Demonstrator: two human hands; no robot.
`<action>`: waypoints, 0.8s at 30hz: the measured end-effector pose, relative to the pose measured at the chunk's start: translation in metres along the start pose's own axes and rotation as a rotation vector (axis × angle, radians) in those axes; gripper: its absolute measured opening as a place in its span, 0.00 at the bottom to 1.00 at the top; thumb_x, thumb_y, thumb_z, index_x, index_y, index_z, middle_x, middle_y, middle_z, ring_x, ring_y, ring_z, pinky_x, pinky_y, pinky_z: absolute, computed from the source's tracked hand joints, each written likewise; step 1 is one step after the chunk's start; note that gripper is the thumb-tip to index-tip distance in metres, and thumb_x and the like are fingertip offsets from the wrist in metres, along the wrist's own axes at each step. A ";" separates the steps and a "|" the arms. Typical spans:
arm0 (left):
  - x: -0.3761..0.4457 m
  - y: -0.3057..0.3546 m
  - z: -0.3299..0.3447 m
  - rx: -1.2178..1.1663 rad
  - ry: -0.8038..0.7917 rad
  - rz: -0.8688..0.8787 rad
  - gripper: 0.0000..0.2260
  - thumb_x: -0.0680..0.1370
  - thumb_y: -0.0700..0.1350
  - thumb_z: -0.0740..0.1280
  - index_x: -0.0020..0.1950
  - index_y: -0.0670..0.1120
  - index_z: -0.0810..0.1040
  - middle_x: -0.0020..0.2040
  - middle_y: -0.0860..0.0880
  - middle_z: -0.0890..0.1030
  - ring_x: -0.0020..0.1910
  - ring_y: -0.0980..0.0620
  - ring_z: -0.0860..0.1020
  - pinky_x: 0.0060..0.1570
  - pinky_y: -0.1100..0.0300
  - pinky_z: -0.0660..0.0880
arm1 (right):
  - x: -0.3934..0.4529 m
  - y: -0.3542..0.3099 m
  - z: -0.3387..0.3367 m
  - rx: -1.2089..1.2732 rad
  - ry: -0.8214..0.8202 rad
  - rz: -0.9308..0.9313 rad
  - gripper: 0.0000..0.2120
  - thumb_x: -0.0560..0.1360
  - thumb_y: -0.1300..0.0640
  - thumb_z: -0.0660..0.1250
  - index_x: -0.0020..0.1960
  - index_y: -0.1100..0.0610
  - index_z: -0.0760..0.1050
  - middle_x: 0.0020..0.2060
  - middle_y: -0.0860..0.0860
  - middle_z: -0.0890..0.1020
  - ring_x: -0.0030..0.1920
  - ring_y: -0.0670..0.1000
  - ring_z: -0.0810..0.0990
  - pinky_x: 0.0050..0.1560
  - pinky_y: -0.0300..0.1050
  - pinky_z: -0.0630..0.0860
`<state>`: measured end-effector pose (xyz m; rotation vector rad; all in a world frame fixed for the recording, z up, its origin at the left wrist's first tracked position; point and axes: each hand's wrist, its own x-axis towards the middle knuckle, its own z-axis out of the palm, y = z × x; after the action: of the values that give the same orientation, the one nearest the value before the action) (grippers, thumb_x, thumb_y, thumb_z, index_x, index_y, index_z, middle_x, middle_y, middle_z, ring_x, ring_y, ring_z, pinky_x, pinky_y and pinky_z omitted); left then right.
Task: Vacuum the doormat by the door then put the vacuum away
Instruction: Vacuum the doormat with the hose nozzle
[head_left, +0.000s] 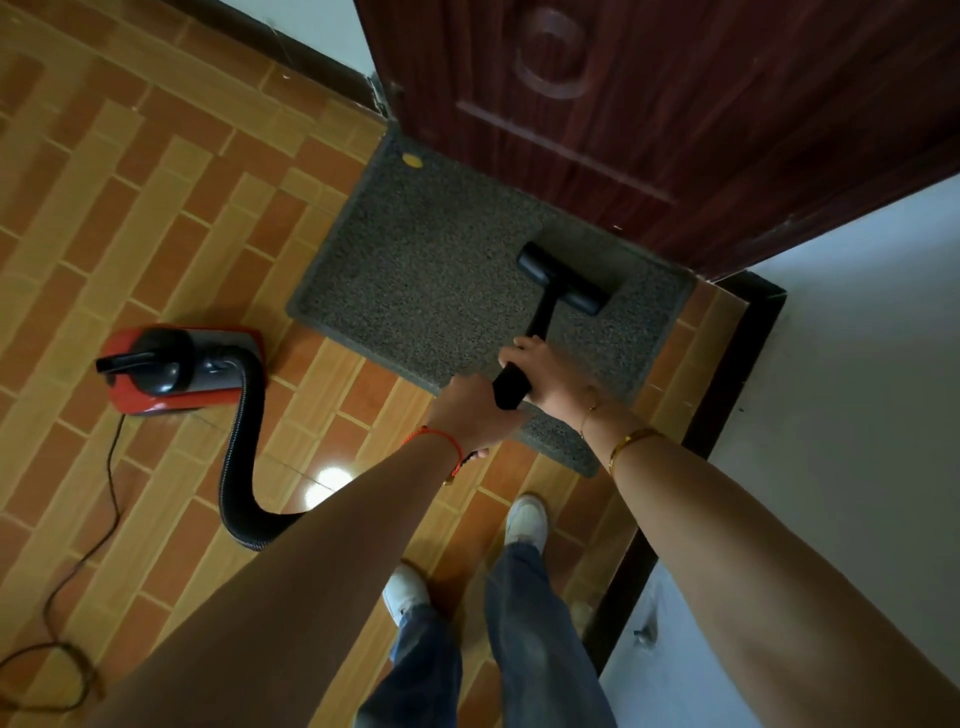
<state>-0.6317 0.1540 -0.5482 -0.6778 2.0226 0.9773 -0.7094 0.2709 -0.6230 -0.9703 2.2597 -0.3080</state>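
Note:
A grey speckled doormat (441, 275) lies on the tiled floor against a dark red door (675, 114). The vacuum's black floor nozzle (566, 278) rests on the mat near the door, on the right part. Its black wand (511, 384) runs back to me. My right hand (540, 374) grips the wand higher up, and my left hand (467, 410) grips it just below. The red and black canister vacuum (182, 369) sits on the floor left of the mat, joined by a ribbed black hose (239, 467).
A power cord (78, 561) trails from the canister across the floor at lower left. A small yellow spot (413, 160) lies on the mat's far left corner. A white wall with dark skirting (727, 374) stands to the right. My feet (524, 519) stand behind the mat.

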 end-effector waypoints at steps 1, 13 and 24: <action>-0.007 -0.010 -0.002 0.024 0.012 -0.001 0.08 0.73 0.43 0.64 0.36 0.41 0.76 0.26 0.44 0.79 0.22 0.49 0.77 0.30 0.57 0.79 | -0.001 -0.011 0.006 0.012 0.005 -0.003 0.10 0.72 0.69 0.65 0.50 0.59 0.72 0.52 0.56 0.76 0.52 0.57 0.77 0.43 0.51 0.77; -0.091 -0.150 -0.018 0.128 0.007 -0.074 0.11 0.72 0.47 0.66 0.37 0.40 0.79 0.27 0.45 0.81 0.23 0.50 0.79 0.26 0.62 0.76 | -0.021 -0.156 0.085 0.060 -0.041 -0.031 0.12 0.73 0.69 0.63 0.54 0.59 0.73 0.53 0.57 0.76 0.52 0.59 0.78 0.46 0.54 0.78; -0.147 -0.221 -0.029 0.168 0.009 -0.092 0.11 0.72 0.48 0.65 0.38 0.42 0.80 0.27 0.47 0.82 0.22 0.54 0.78 0.24 0.64 0.75 | -0.045 -0.239 0.115 0.135 -0.066 -0.054 0.11 0.73 0.69 0.62 0.52 0.57 0.72 0.52 0.55 0.77 0.46 0.59 0.80 0.43 0.54 0.79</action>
<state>-0.4022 0.0242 -0.5049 -0.6785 2.0359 0.7423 -0.4773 0.1402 -0.5835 -0.9580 2.1270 -0.4396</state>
